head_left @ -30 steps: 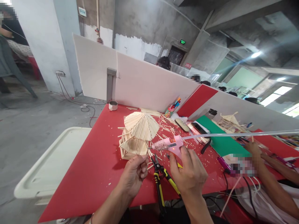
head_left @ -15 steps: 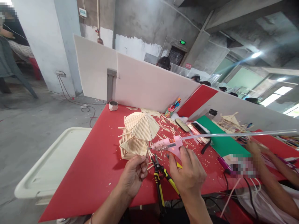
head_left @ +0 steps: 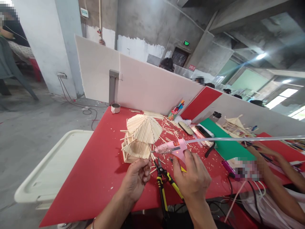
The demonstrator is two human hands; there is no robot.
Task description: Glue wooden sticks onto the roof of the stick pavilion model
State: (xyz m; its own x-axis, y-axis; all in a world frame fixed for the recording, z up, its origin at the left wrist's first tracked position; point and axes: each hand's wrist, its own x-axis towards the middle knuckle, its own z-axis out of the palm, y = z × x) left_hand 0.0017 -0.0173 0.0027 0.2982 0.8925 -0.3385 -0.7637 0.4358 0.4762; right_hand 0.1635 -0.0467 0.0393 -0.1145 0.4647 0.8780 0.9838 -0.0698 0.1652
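Note:
A small pavilion-like model [head_left: 145,128] of pale wooden sticks, with a peaked stick roof, stands on the red tabletop [head_left: 95,178]. My left hand [head_left: 135,176] is closed in a pinch at the model's lower front edge; what lies between its fingertips is too hidden to name. In my right hand [head_left: 192,175] is a pink glue gun [head_left: 170,147], its nozzle pointing left, close to the model's right side. A clear glue stick [head_left: 228,139] runs out of its back. Between my hands lie open cutting pliers [head_left: 163,178] with black and yellow handles.
Loose sticks and scraps [head_left: 171,128] litter the table behind the model. A tape roll [head_left: 115,108], a pen holder [head_left: 175,111] and a green board [head_left: 216,143] stand or lie farther back. At right, a co-worker's arms [head_left: 269,168] reach over the table. White partition panels [head_left: 147,84] border it.
My hands, the glue gun and the model stay almost still. The glue stick's far end has dipped slightly. The co-worker's hands at right have shifted.

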